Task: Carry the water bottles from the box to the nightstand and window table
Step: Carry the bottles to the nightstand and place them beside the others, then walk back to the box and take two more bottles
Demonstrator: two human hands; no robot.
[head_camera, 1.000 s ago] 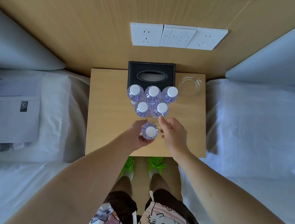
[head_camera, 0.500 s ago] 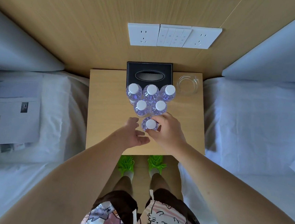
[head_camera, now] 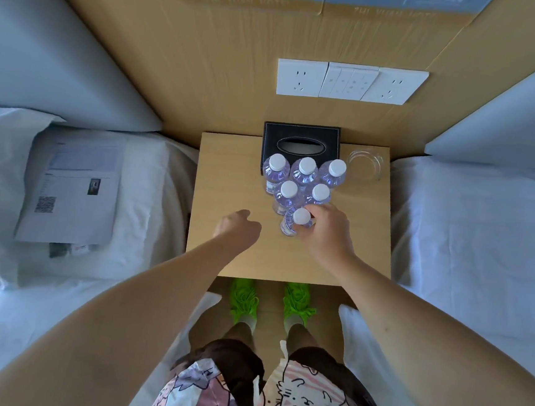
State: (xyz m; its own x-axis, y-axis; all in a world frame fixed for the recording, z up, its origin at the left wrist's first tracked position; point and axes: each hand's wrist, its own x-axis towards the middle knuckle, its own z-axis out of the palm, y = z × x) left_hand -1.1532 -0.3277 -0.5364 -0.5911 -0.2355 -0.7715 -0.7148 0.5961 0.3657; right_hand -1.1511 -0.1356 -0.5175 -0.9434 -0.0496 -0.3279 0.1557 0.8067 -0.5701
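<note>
Nightstand worktop (head_camera: 230, 173) between two beds, head view: five water bottles (head_camera: 304, 177) clustered before a tissue box (head_camera: 301, 134). Sixth bottle (head_camera: 295, 223), a second ago in the left hand (head_camera: 239, 229), now in the right hand's (head_camera: 325, 230) grip, touching the cluster. Left grip loosely curled, holding nothing. Placement apparently near done.

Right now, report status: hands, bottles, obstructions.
Right hand grips front bottle on nightstand; left hand holds nothing. Five bottles behind, touching. Nothing in the way.
</note>
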